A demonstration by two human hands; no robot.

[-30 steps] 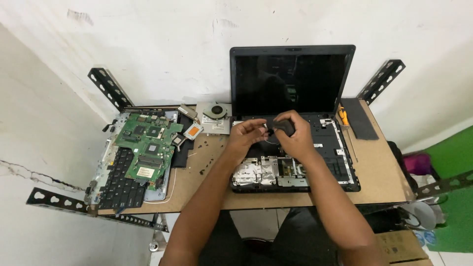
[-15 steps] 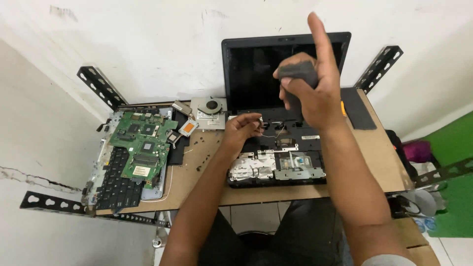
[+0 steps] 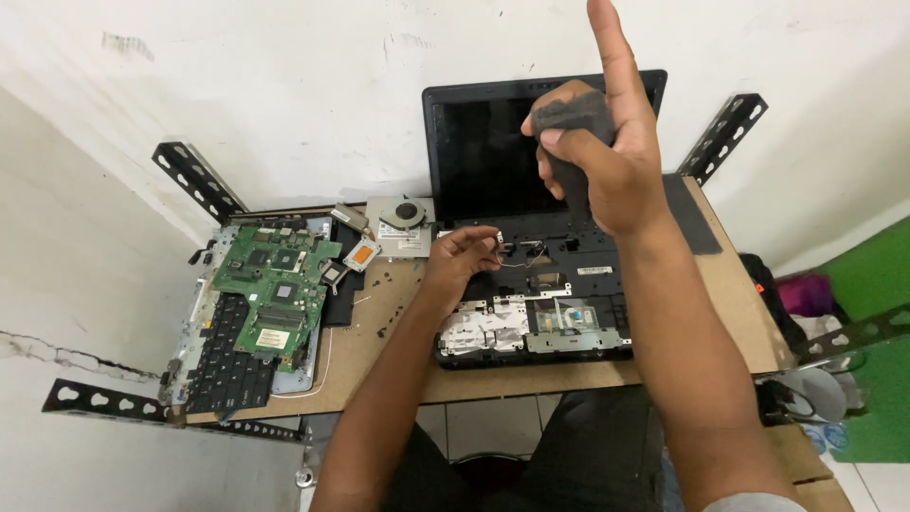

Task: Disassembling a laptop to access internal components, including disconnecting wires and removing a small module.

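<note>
Small brown worktop (image 3: 379, 351), crowded edge to edge. Dismantled black laptop (image 3: 536, 303) at centre, screen upright against the wall, keyboard deck stripped away, metal frame and thin loose wires laid bare. Green motherboard (image 3: 275, 289) at left, stacked on a detached keyboard (image 3: 223, 365) overhanging the near left corner. Cooling fan (image 3: 406, 213) with copper heat-sink parts just behind the left hand.

Right hand (image 3: 607, 156) raised high above the laptop, close to the camera, grip closed around a small dark grey part (image 3: 569, 114), index finger stuck straight up and clear of it. Left hand (image 3: 464, 256) low on the upper left of the open chassis, fingertips pinched together on or just beside a thin wire; actual hold on the wire impossible to tell.

Biggest risk, judged from this: dropped grey part, held loosely well above exposed frame and cabling, likely to strike the screen or the open base. Next: snagged or torn wire under the left fingertips from any sideways tug. Lesser: keyboard and motherboard stack nudged off the corner by an elbow.

Against half a second ago: right hand higher and nearer the lens, grey part still gripped, finger still extended. Against one second ago: both hands down together on the chassis then, right hand now lifted away, left hand hardly shifted.
</note>
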